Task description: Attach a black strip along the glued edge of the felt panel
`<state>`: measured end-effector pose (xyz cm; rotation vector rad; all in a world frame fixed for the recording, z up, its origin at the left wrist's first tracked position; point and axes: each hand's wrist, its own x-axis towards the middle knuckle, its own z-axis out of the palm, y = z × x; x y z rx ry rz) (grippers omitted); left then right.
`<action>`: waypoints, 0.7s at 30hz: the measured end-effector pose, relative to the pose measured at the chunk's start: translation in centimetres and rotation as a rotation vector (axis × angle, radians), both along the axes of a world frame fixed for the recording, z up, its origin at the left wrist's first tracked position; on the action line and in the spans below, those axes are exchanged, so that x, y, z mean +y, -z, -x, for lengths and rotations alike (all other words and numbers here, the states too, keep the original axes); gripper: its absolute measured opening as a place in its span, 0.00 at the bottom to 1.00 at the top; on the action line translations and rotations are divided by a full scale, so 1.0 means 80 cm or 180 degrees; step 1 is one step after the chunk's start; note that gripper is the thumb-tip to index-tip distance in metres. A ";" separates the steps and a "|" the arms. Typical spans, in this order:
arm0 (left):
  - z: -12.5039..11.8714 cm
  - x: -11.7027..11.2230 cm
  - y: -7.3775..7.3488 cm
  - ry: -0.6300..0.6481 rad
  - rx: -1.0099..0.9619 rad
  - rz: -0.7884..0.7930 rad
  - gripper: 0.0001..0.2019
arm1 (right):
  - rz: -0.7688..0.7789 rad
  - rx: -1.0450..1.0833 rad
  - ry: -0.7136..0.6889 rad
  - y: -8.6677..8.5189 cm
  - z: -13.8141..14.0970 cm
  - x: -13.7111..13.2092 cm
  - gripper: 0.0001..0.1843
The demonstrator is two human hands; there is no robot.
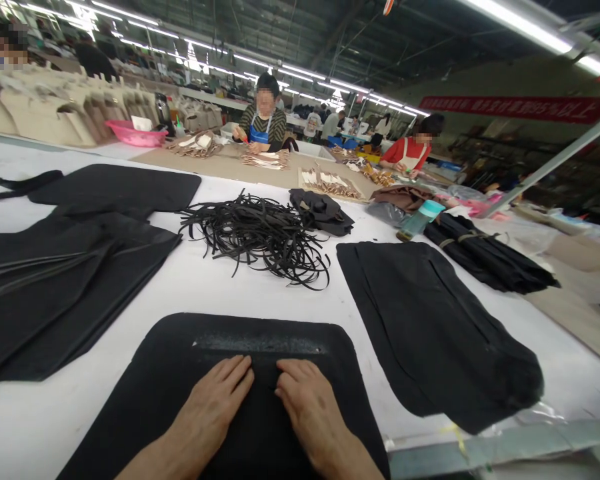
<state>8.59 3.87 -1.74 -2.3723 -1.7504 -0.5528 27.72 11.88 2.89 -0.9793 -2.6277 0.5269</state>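
Note:
A black fabric panel (180, 373) with rounded corners lies on the white table (260, 293) right in front of me. Across its upper part runs a shiny glued strip (260, 345). My left hand (215, 400) and my right hand (307, 403) rest flat on the panel just below that strip, side by side, fingers stretched forward and pressed on the fabric. Neither hand holds anything.
A tangle of black straps (260, 233) lies behind the panel. Stacks of black panels sit at the left (65, 267) and right (430, 320). A bottle with a teal cap (420, 220) and rolled black fabric (485, 257) lie far right. Two people work at the tables beyond.

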 end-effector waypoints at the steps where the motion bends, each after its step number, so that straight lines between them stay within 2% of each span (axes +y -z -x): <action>1: 0.002 -0.002 0.006 0.0014 0.0059 0.0024 0.27 | 0.0058 -0.0020 0.0029 0.004 -0.001 -0.001 0.09; 3: 0.005 -0.005 0.009 -0.0005 -0.0055 0.0063 0.27 | 0.0299 0.0026 0.0150 0.005 -0.007 -0.001 0.10; 5: 0.008 -0.008 0.000 -0.0099 -0.0406 0.0077 0.25 | 0.0554 0.0134 0.0265 -0.003 -0.015 0.002 0.10; 9: 0.010 -0.010 -0.037 -0.0487 -0.1092 -0.0020 0.19 | 0.0719 0.0030 0.0244 -0.026 -0.024 0.006 0.10; 12: 0.005 -0.011 -0.061 -0.0297 -0.1255 0.0019 0.19 | 0.0732 -0.0279 -0.0070 -0.036 -0.019 0.001 0.10; 14: 0.001 -0.012 -0.070 0.0112 -0.1350 0.0274 0.17 | 0.0713 -0.0393 -0.0319 -0.040 -0.009 -0.006 0.09; 16: -0.002 -0.014 -0.074 0.0355 -0.1537 0.0680 0.11 | 0.0714 -0.0414 -0.0480 -0.043 0.001 -0.012 0.09; 18: 0.000 -0.017 -0.076 0.0300 -0.1787 0.1081 0.10 | 0.0774 -0.0339 -0.0481 -0.044 0.007 -0.014 0.10; 21: 0.013 -0.023 -0.079 -0.0132 -0.2114 0.1429 0.12 | 0.0903 -0.0217 -0.0272 -0.042 0.004 -0.005 0.11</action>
